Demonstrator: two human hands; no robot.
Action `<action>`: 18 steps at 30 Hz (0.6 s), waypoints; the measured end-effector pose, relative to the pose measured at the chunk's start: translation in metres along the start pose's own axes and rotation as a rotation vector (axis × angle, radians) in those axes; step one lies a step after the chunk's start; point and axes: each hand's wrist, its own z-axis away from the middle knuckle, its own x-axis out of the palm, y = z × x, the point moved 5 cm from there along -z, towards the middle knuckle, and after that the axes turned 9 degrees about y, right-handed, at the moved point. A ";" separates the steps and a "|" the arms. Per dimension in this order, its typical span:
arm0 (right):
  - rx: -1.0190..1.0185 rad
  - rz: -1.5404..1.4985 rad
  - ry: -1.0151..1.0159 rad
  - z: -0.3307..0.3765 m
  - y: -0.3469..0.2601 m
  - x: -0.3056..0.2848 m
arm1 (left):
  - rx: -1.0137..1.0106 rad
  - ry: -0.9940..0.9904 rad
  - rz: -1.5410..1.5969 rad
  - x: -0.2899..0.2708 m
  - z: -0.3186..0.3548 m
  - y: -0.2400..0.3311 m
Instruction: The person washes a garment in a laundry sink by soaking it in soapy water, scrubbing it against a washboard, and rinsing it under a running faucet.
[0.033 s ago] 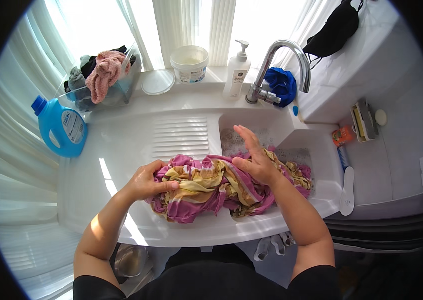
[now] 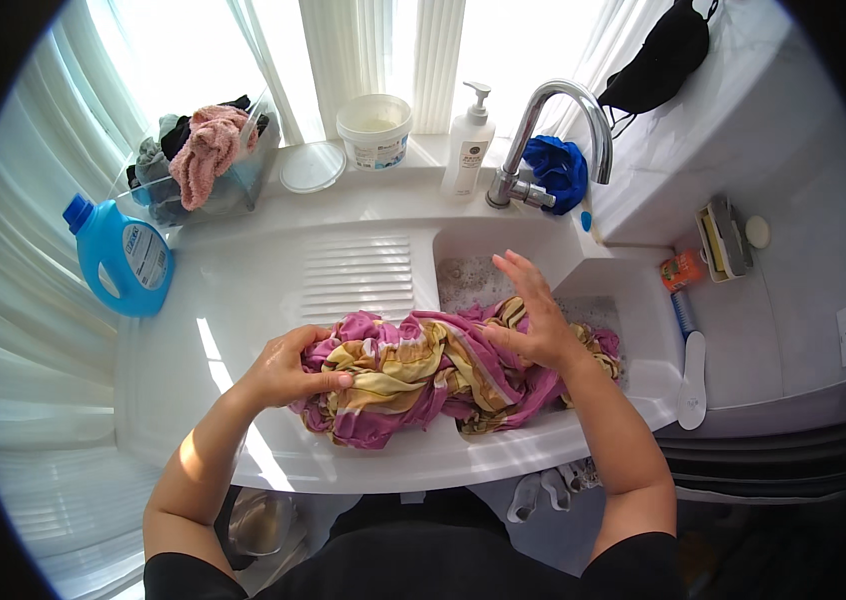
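Note:
A long bunched pink, yellow and brown patterned cloth (image 2: 398,385) lies from the flat left side of a white sink (image 2: 193,330) into the basin on the right. Cloudy, foamy water (image 2: 465,283) shows behind it in the basin. At the cloth's left end, my left hand (image 2: 288,370) grips it, thumb on top and fingers curled around the far side. My right hand (image 2: 540,325) is over the right part of the cloth, fingers stretched upward and thumb apart. Whether its palm touches the cloth I cannot tell.
A ridged washboard (image 2: 358,275) is moulded behind the cloth. The faucet (image 2: 563,95), pump bottle (image 2: 468,145), white tub (image 2: 376,135) and lid (image 2: 313,168) stand along the back. Left are a blue detergent jug (image 2: 125,255) and a clothes bin (image 2: 243,185). A brush (image 2: 691,380) lies right.
My right hand has shifted slightly right along the cloth, its fingers still stretched. My left hand keeps its hold at the left end. The whole view has moved a little.

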 end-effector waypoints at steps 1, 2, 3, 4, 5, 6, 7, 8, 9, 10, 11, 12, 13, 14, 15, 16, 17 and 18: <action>0.063 0.245 -0.048 0.021 0.023 -0.018 | 0.167 0.083 -0.312 -0.007 0.008 0.000; 0.133 0.492 -0.098 0.043 0.044 -0.025 | 0.301 0.202 -0.387 -0.009 0.016 0.011; 0.143 0.587 -0.211 0.057 0.051 -0.017 | 0.432 0.319 -0.464 -0.010 0.024 0.024; 0.155 0.687 -0.325 0.071 0.056 -0.009 | 0.457 0.276 -0.350 -0.003 0.023 0.040; 0.166 0.785 -0.440 0.084 0.062 0.001 | 0.399 0.180 -0.477 0.014 0.023 0.055; 0.109 0.752 -0.419 0.094 0.069 0.019 | 0.350 0.087 -0.600 0.036 0.021 0.074; 0.043 0.718 -0.397 0.098 0.079 0.045 | 0.294 0.001 -0.726 0.055 0.023 0.088; -0.029 0.764 -0.296 0.095 0.093 0.069 | 0.323 0.029 -0.795 0.073 0.021 0.085; -0.108 0.801 -0.196 0.088 0.096 0.086 | 0.407 0.090 -0.851 0.081 0.023 0.090; -0.162 0.655 -0.020 0.079 0.088 0.083 | 0.434 0.099 -0.880 0.086 0.022 0.090; -0.140 0.620 -0.005 0.073 0.095 0.084 | 0.461 0.109 -0.910 0.089 0.021 0.090; -0.114 0.585 0.009 0.069 0.110 0.089 | 0.520 0.148 -0.882 0.094 0.019 0.087; -0.088 0.538 0.016 0.063 0.107 0.093 | 0.566 0.179 -0.858 0.094 0.020 0.078; -0.134 0.516 0.113 0.065 0.099 0.087 | 0.614 0.211 -0.835 0.090 0.025 0.072; -0.092 0.461 0.181 0.065 0.092 0.075 | 0.635 0.265 -0.787 0.078 0.033 0.072; -0.056 0.411 0.246 0.066 0.088 0.059 | 0.658 0.325 -0.733 0.066 0.041 0.072; -0.020 0.359 0.311 0.066 0.083 0.043 | 0.683 0.384 -0.680 0.050 0.049 0.074; -0.004 0.337 0.396 0.062 0.065 0.018 | 0.747 0.522 -0.564 0.028 0.062 0.080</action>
